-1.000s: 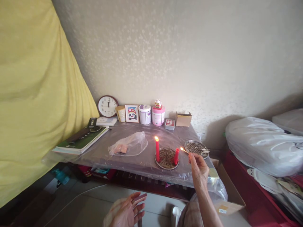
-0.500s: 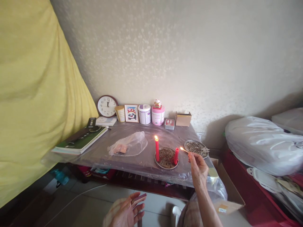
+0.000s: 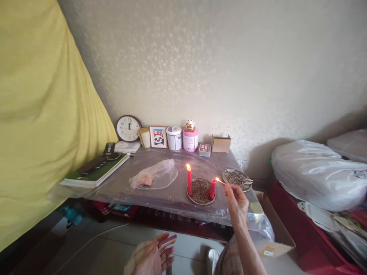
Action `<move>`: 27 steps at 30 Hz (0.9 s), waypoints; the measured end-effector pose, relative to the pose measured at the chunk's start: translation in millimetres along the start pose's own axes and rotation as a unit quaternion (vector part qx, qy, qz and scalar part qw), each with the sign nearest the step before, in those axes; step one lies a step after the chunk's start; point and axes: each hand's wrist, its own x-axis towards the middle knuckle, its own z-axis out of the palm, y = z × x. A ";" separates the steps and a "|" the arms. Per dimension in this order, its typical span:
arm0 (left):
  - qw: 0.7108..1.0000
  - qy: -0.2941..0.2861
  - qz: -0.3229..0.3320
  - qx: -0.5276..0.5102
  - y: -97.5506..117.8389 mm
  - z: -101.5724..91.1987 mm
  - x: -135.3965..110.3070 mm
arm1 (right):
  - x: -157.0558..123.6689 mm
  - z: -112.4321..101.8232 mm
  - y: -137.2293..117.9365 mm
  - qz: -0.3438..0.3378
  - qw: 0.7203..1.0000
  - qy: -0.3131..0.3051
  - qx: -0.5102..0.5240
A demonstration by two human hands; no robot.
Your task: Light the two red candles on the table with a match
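My right hand (image 3: 236, 201) pinches a burning match (image 3: 220, 181), its flame right beside the top of the shorter red candle (image 3: 212, 188). That candle and a taller lit red candle (image 3: 189, 182) stand on a round metal plate (image 3: 199, 195) on the plastic-covered table (image 3: 120, 187). My left hand (image 3: 153, 258) rests low by my lap, fingers curled around a small matchbox (image 3: 168, 240).
A second round plate (image 3: 236, 178) with several spent matches lies right of the candles. A clear bag (image 3: 156, 175), books (image 3: 96, 172), a clock (image 3: 128, 128), tins (image 3: 174, 138) and a small box (image 3: 221, 143) occupy the table. White bagged bundles (image 3: 315, 173) sit at right.
The lit match has edged left, from a short gap to right beside the short candle's top. The left hand stays put.
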 end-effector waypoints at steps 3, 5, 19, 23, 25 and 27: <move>1.000 -0.008 -0.001 -0.003 0.6 -0.1 0.2 | 0.2 2.1 -0.8 0.001 1.000 -0.002 0.001; 1.000 -0.002 -0.001 0.000 1.2 0.6 0.2 | 0.1 3.4 -1.2 0.001 1.000 -0.006 0.003; 1.000 0.002 -0.013 -0.003 1.3 -1.0 3.1 | -1.8 7.8 -3.9 0.000 1.000 -0.003 -0.002; 1.000 -0.006 -0.011 -0.002 1.5 0.3 2.1 | -2.2 7.7 -2.7 -0.003 1.000 -0.006 -0.003; 1.000 -0.001 -0.008 0.000 1.1 0.3 1.3 | -2.4 7.1 -2.7 -0.004 1.000 -0.006 -0.004; 1.000 0.003 -0.008 0.001 0.8 0.2 0.6 | -2.5 6.2 -2.3 -0.006 1.000 -0.006 -0.005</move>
